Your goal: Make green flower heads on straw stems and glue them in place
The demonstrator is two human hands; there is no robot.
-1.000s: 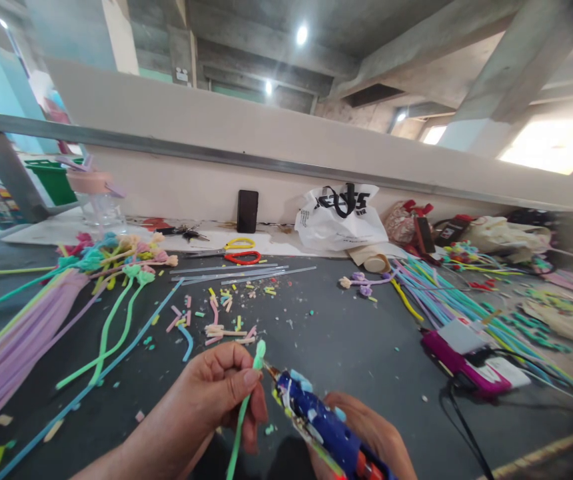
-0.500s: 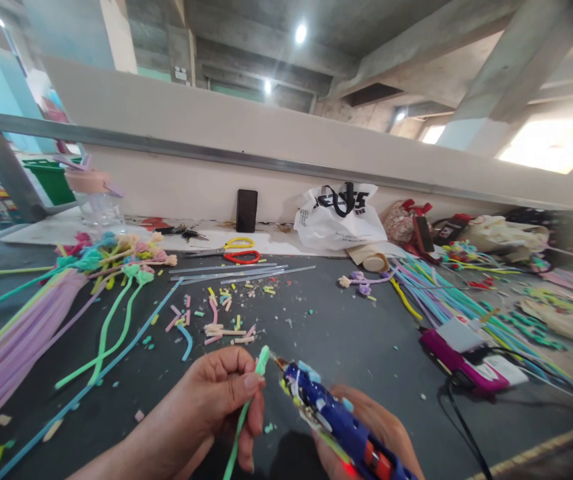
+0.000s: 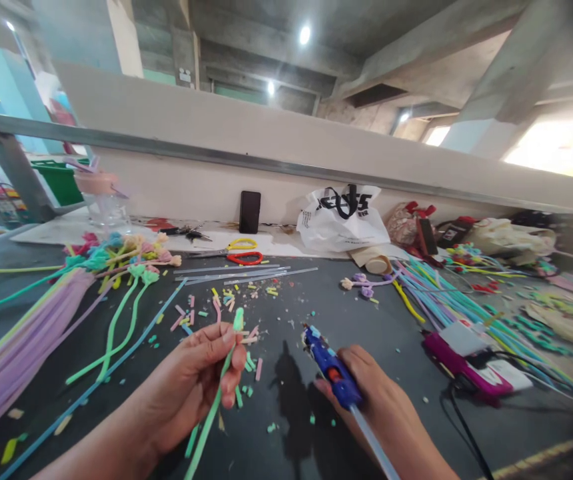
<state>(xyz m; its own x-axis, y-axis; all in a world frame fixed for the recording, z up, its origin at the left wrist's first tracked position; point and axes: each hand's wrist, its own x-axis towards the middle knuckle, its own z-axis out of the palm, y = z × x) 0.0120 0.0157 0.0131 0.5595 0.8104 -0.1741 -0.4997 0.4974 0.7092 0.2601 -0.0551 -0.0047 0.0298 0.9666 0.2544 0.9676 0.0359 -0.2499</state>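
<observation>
Between thumb and fingers, my left hand [image 3: 201,370] pinches a mint-green fuzzy stem [image 3: 211,417] near its upper end, where a small thicker tip sticks up. My right hand [image 3: 366,393] is wrapped round a blue hot glue gun [image 3: 329,363], its nozzle pointing up and away, with a clear glue stick [image 3: 374,443] trailing from the back. The nozzle is apart from the green stem. Short cut pieces in pink, green and yellow [image 3: 181,319] lie just beyond my left hand.
Bundled stems with flower heads [image 3: 56,320] lie on the left. Scissors [image 3: 245,258], clear glue sticks [image 3: 236,273] and a phone [image 3: 250,212] are at the back. A white bag [image 3: 344,223], loose stems [image 3: 446,293] and a magenta power bank-like block [image 3: 466,367] with cables are on the right.
The glue gun has drawn back from the stem's tip, to the right, and turned more upright. My left hand has moved left and slightly up with the green stem.
</observation>
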